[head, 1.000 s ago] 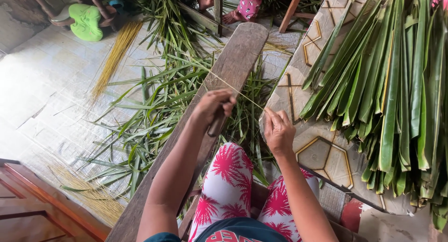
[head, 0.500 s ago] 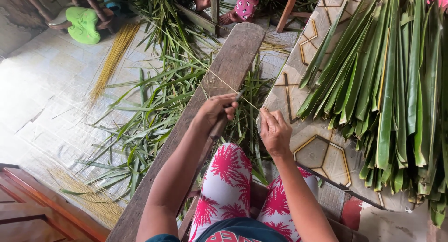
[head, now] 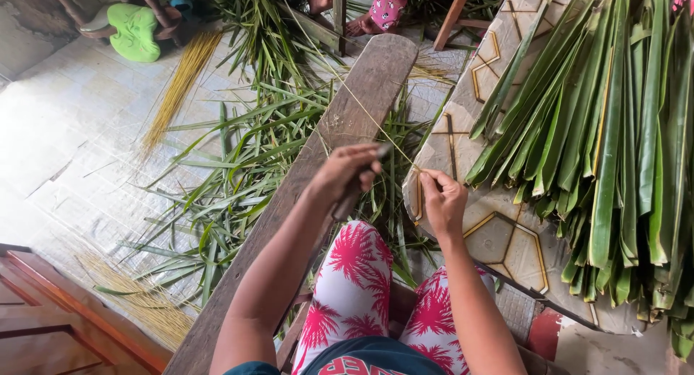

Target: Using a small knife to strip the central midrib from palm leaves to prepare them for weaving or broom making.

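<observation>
My left hand grips a knife with a dark handle, its blade pressed against a thin pale leaf rib. My right hand pinches the near end of that rib. The rib stretches away over a long wooden plank that runs from my lap toward the far side. My legs in red and white patterned trousers are below the hands.
A thick stack of long green palm leaves lies on a patterned mat at right. Stripped green leaf pieces litter the tiled floor left of the plank. Bundles of yellow ribs lie there. Another person's feet show at the top.
My right hand has drawn the rib back toward me and slightly right, while the left hand with the knife stays against it. The rib's far end swung further up the plank.
</observation>
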